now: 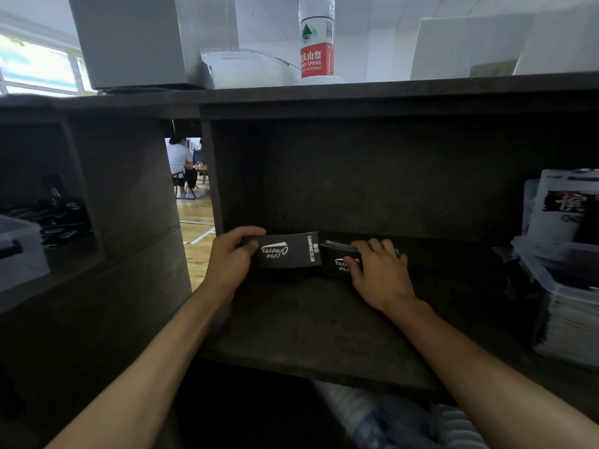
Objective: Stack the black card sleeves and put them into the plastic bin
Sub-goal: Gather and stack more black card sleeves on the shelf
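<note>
On the shelf (308, 319), I log: left hand (231, 254) gripping one black sleeve (288, 251); right hand (379, 270) clasping the sleeve stack (337, 254).

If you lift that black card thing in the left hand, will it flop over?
Probably not much. The black card sleeve juts out sideways from the left hand, gripped at one end only, and stays flat, so it looks fairly stiff. It seems thin, so likely light. Its smooth face might slide easily on the shelf.

Two hands (231, 254) (381, 270), two groups of black card sleeves (288, 251) (337, 257), one water bottle (316, 37), one plastic bin (557, 277).
</note>
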Available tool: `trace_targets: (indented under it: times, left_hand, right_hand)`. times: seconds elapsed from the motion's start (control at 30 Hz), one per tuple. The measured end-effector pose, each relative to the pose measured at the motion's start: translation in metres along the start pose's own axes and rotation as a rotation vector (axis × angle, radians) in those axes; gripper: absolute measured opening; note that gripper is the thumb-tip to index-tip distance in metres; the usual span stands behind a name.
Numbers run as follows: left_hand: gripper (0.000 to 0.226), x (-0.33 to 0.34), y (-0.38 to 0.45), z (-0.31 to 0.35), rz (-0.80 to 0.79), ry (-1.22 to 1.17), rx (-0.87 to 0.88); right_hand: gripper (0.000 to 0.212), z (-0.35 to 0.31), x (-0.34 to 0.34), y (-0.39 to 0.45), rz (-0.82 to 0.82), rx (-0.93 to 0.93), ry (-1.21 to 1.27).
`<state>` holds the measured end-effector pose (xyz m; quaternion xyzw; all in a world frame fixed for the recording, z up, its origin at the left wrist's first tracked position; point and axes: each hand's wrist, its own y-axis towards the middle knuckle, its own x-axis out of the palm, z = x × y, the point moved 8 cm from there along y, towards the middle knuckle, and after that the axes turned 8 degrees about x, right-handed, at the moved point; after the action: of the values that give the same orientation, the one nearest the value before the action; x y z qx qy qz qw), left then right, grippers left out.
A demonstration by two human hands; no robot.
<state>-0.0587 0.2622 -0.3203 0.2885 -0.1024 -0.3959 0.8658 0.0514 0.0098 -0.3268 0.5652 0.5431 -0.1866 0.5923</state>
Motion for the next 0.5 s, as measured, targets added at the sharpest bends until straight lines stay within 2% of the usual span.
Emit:
trace_targets:
  times: [0.1,0.2,0.33,0.4,0.5]
  left_hand:
    - [0.038,0.012,0.003,0.012,-0.08,0.049,0.06]
    - [0.033,0.042,0.0,0.024,-0.25,0.328,0.203]
    - [0.028,0.084,-0.009,0.04,-0.28,0.487,0.334]
    - [0.04,0.112,-0.018,0.037,-0.357,0.523,0.325]
    - [0.064,0.14,-0.034,0.024,-0.476,0.518,0.223]
  right_hand:
    - [0.047,0.002,0.001,0.0,-0.009,0.012,0.0]
    - [0.044,0.002,0.0,0.001,-0.006,0.01,0.044]
    - [0.045,0.003,-0.002,0.001,-0.012,0.017,0.121]
    - [0.044,0.002,-0.002,0.001,-0.001,0.005,0.11]
    - [0.043,0.002,-0.001,-0.001,0.01,-0.009,0.075]
